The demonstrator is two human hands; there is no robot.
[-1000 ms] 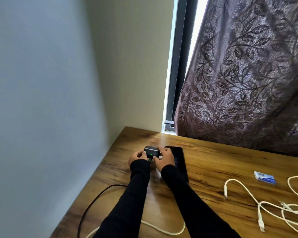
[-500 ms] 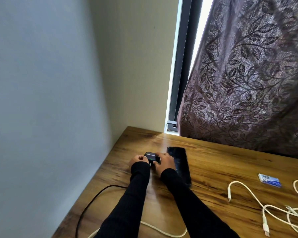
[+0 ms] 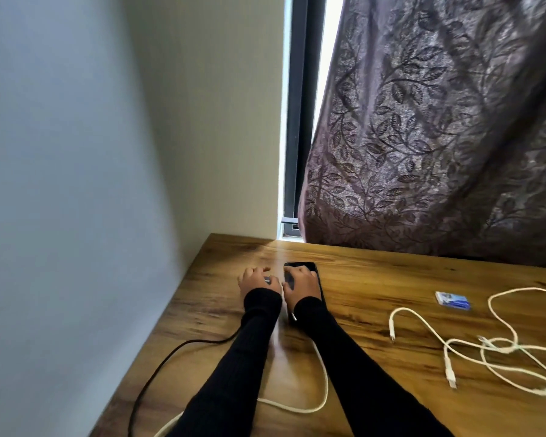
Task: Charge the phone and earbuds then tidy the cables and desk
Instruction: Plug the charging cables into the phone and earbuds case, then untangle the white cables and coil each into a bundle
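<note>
Low in the frame's centre, the left hand [image 3: 259,280] lies on the bench [image 3: 375,285], fingers curved over a small dark case [image 3: 268,280] that barely shows; whether its grip closes on the case I cannot tell. The right hand [image 3: 300,283] rests just beside it on the phone [image 3: 309,267], fingers spread loosely, gripping nothing visible. A black cable [image 3: 158,367] and a white cable [image 3: 319,398] run under the sleeves. At right lie tangled white cables [image 3: 473,351] and a small blue box [image 3: 453,300].

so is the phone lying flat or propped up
Flat: the phone lies screen-up on the desk, with the right hand resting on it.
</note>
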